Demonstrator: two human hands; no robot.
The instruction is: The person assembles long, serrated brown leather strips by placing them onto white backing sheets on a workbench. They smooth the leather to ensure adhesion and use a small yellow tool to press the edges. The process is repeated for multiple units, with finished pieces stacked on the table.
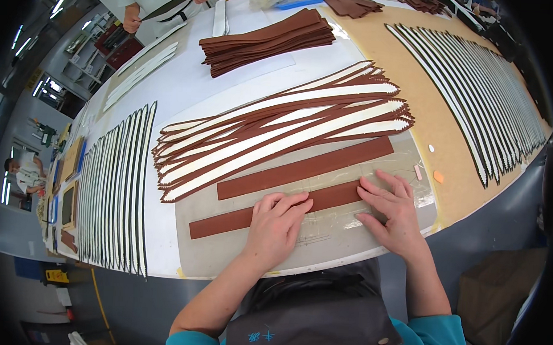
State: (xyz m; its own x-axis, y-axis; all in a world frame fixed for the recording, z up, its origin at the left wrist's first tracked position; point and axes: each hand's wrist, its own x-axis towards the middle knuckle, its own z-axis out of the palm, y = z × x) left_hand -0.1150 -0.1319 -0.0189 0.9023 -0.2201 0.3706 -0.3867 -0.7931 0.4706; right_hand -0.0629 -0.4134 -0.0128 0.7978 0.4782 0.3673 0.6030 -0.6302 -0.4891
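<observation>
Two flat brown leather-like strips lie on a grey mat at the table's near edge. My left hand rests on the middle of the nearer brown strip, its fingers stretched over it. At the strip's right end my right hand is open, thumb apart, fingertips touching that end. Just beyond lies the farther brown strip, untouched. Behind it is a loose pile of brown strips with white centre bands, their ends notched.
Farther back sits a stack of brown strips. Rows of black-edged white strips lie at right and left. An orange piece and a pink piece are by the mat. Across the table, a co-worker's hands hold a dark strip.
</observation>
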